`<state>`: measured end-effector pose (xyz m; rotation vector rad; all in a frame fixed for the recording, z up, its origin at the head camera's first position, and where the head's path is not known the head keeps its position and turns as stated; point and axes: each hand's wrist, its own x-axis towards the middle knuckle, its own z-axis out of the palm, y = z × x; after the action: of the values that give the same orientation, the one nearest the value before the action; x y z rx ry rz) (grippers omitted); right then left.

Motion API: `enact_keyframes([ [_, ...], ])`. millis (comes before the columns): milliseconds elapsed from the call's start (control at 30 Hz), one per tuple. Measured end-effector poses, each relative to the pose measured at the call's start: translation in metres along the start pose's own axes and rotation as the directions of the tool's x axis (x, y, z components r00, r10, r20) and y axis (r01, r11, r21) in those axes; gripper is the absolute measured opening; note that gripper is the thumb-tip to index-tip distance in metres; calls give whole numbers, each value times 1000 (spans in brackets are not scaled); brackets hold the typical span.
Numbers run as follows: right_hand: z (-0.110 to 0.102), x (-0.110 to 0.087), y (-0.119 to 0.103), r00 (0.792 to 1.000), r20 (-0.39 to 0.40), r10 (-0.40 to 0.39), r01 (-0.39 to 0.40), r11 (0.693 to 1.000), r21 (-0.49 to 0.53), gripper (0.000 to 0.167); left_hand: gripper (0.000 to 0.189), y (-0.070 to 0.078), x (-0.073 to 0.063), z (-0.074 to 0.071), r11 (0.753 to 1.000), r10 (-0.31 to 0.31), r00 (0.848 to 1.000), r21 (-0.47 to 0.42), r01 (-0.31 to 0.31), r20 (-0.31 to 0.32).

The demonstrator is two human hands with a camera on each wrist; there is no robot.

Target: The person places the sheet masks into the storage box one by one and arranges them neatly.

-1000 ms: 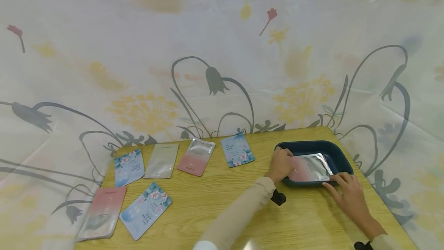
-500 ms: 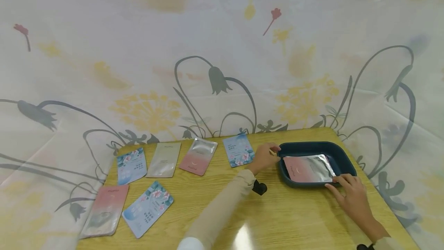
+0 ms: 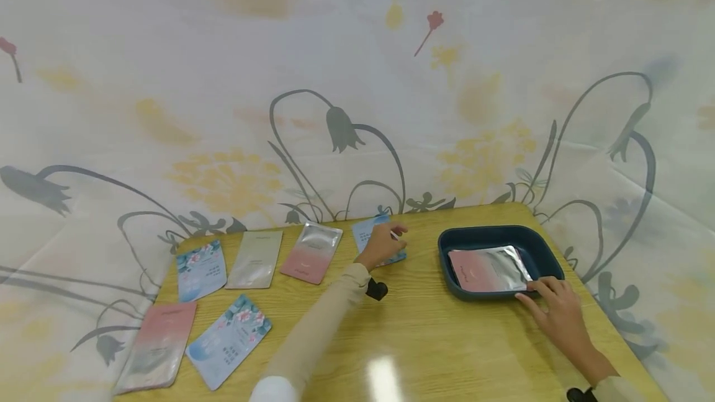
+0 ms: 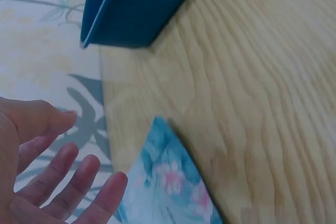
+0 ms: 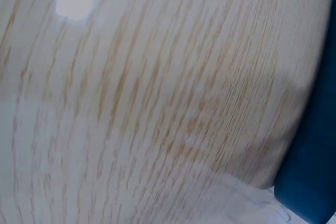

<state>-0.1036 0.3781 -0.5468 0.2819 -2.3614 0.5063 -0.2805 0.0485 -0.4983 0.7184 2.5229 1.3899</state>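
My left hand (image 3: pixel 383 245) hovers over a blue floral sachet (image 3: pixel 363 229) at the back of the table, covering part of it. In the left wrist view its fingers (image 4: pixel 79 187) are parted and loosely bent, holding nothing, beside the sachet's flowered corner (image 4: pixel 170 177). At the right, my right hand (image 3: pixel 558 312) grips the near right rim of a dark blue tray (image 3: pixel 536 244), thumb outside and fingers over the edge. A pink and silver foil sachet (image 3: pixel 488 270) lies face up in the tray. The right wrist view has only the tray's side (image 5: pixel 310 145), not the hand.
Left on the wooden table (image 3: pixel 424 340) lie a pink and silver sachet (image 3: pixel 311 253), a pale cream sachet (image 3: pixel 254 259), two more blue floral sachets (image 3: pixel 201 270) and a larger pink one (image 3: pixel 156 346). A flower-printed cloth (image 3: pixel 346 160) hangs behind the table.
My left hand has left the pink sachet in the tray and moved left, over the blue floral sachet. The right hand keeps its hold on the tray rim.
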Motion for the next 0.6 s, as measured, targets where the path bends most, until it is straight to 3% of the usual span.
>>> enact_keyframes([
  [300, 1, 1, 1, 1000, 1, -7, 7, 1000, -1, 34, 30, -31, 6, -31, 999, -10, 999, 46, 12, -42],
  [600, 0, 0, 0, 1000, 20, 11, -10, 1000, -8, 33, 29, -52, 6, -50, 996, -75, 992, 45, 80, -97],
])
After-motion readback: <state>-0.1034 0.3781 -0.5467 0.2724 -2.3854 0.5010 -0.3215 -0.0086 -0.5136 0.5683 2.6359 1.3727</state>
